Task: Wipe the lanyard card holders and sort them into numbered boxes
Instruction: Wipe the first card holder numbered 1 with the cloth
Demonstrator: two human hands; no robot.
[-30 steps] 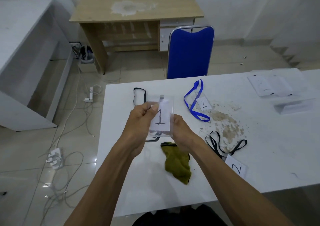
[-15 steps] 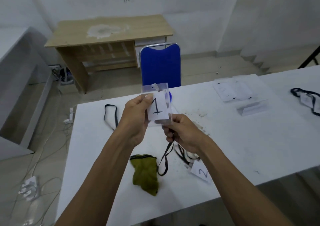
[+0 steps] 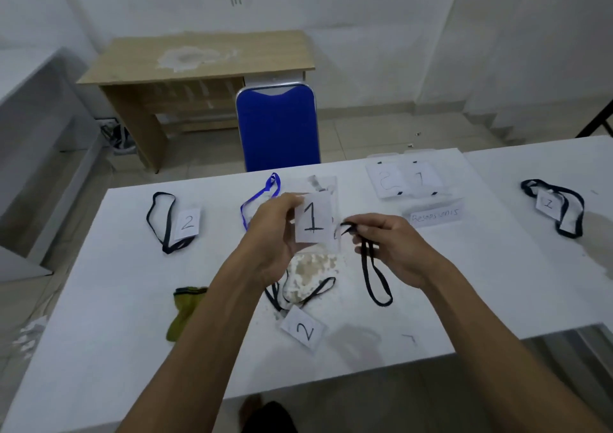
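Note:
My left hand (image 3: 272, 237) pinches a clear card holder with a paper marked 1 (image 3: 313, 218), held up over the white table (image 3: 464, 283). My right hand (image 3: 394, 247) pinches that holder's black lanyard (image 3: 373, 273), whose loop hangs down. Two clear boxes marked 2 (image 3: 384, 180) and 1 (image 3: 421, 179) sit at the table's far edge. Other holders lie on the table: one marked 2 with a black strap (image 3: 187, 223) at far left, one marked 2 (image 3: 303, 331) near the front, a blue lanyard (image 3: 262, 197) behind my left hand, and one marked 1 (image 3: 547, 204) at far right. An olive cloth (image 3: 185, 310) lies at front left.
A paper name sign (image 3: 434, 215) stands before the boxes. A brownish stain (image 3: 308, 273) marks the table's middle. A blue chair (image 3: 277, 124) stands behind the table, a wooden desk (image 3: 195, 61) beyond it. The table on the right (image 3: 544, 160) adjoins mine.
My right hand has drawn the black lanyard off to the right, away from the holder. The view has swung right, showing more of the table and another holder.

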